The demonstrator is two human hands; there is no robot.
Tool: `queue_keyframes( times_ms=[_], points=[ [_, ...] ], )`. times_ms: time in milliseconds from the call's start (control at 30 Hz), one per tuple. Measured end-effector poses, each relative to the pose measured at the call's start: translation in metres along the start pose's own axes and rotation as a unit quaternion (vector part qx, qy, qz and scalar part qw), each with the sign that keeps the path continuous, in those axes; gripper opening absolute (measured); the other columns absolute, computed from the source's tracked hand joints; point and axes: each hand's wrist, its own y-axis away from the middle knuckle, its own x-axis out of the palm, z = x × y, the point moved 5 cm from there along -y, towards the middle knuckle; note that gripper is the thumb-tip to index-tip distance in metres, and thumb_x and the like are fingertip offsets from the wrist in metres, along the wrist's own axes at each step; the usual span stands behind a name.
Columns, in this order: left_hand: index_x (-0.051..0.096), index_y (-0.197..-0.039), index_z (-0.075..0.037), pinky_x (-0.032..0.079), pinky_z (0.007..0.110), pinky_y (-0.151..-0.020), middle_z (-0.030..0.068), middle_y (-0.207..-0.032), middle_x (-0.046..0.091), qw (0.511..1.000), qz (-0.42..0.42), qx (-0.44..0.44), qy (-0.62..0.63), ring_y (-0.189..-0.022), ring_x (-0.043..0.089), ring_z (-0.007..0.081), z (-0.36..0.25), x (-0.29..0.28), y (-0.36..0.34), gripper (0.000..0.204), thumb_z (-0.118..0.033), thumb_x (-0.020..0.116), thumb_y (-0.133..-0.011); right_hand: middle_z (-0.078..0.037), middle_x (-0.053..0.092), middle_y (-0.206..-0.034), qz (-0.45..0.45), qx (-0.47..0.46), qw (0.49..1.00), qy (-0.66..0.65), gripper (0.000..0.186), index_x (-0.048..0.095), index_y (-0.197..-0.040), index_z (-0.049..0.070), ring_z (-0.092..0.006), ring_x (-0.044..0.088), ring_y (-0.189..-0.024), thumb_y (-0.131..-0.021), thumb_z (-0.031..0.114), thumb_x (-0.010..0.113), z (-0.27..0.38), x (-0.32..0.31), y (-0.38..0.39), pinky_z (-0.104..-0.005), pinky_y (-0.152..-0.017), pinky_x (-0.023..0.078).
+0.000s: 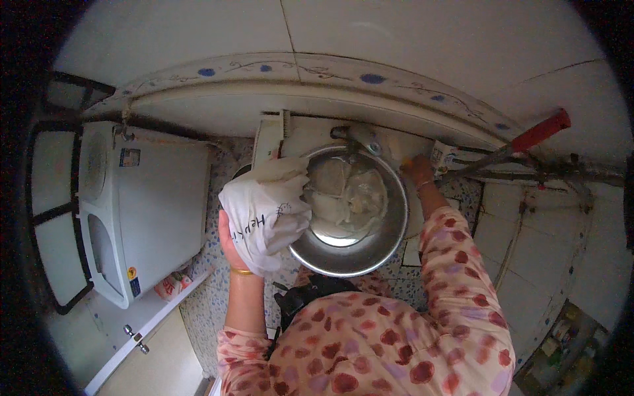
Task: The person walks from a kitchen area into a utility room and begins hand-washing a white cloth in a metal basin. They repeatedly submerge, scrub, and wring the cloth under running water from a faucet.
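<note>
My left hand [230, 241] holds up a bunched white garment [264, 214] with black lettering. The cloth covers most of the fingers and hangs over the left rim of a round metal basin [350, 267]. Inside the basin, pale wet cloth [347, 195] lies in water. A tap [356, 146] reaches over its back edge. My right hand [419, 173] is at the back right, beyond the basin's rim, fingers bent by a small yellow-orange thing too unclear to name.
A white washing machine [158, 211] stands at the left. A red-handled tool [538, 131] leans at the back right near pipes and a printed packet [442, 157]. A brush [285, 125] is on the ledge behind the basin. The tiled wall [422, 49] closes off the far side.
</note>
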Motion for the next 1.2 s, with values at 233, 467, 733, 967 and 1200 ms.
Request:
queue_keyframes(
  times_ms=[233,467,733,967,1200],
  points=[
    [0.038,-0.126,-0.003,0.032,0.042,-0.098,0.0150,-0.126,0.043,1.000,0.013,-0.003,-0.016,-0.114,0.043,0.0308,0.004,0.006,0.000,0.053,-0.040,0.036,-0.088,-0.021,0.059,-0.086,-0.025,0.045,0.997,-0.059,0.057,0.057,-0.088,-0.004,-0.0326,0.057,-0.089,-0.059,0.044,0.068,-0.020,0.023,-0.013,-0.0367,-0.079,0.046],
    [0.038,-0.126,-0.003,0.033,0.042,-0.098,0.0155,-0.126,0.043,1.000,0.003,0.005,-0.001,-0.114,0.042,0.0311,0.001,-0.001,0.003,0.054,-0.042,0.035,-0.088,-0.018,0.059,-0.085,0.030,-0.159,0.978,0.130,0.034,0.063,-0.081,0.004,-0.0305,0.056,-0.085,-0.069,0.036,0.062,0.027,0.013,0.004,-0.0358,-0.074,0.046],
    [0.033,-0.129,-0.003,0.031,0.044,-0.098,0.0157,-0.130,0.039,0.999,0.030,0.008,0.018,-0.116,0.040,0.0323,-0.004,0.000,0.004,0.074,-0.059,0.035,-0.082,-0.011,0.060,-0.083,-0.100,-0.216,0.953,0.188,0.012,0.061,-0.079,0.006,-0.0279,0.058,-0.077,-0.074,0.016,0.056,0.007,0.045,0.014,-0.0367,-0.068,0.047],
    [0.029,-0.131,-0.002,0.027,0.045,-0.100,0.0165,-0.132,0.036,0.997,0.061,-0.024,0.050,-0.118,0.037,0.0335,0.002,-0.004,-0.001,0.081,-0.064,0.034,-0.079,-0.007,0.059,-0.091,-0.040,-0.120,0.848,-0.514,0.020,0.056,-0.090,0.005,-0.0194,0.057,-0.083,-0.085,0.022,0.049,0.069,-0.058,0.091,-0.0295,-0.075,0.046],
    [0.037,-0.126,-0.005,0.030,0.042,-0.099,0.0133,-0.127,0.040,0.942,0.295,-0.127,0.100,-0.117,0.039,0.0268,0.013,-0.024,-0.015,0.075,-0.064,0.035,-0.079,-0.013,0.056,-0.106,-0.064,-0.562,0.739,-0.365,0.028,0.054,-0.105,0.002,-0.0284,0.051,-0.103,-0.080,0.013,0.050,0.318,-0.152,0.281,-0.0345,-0.092,0.039]
  ],
)
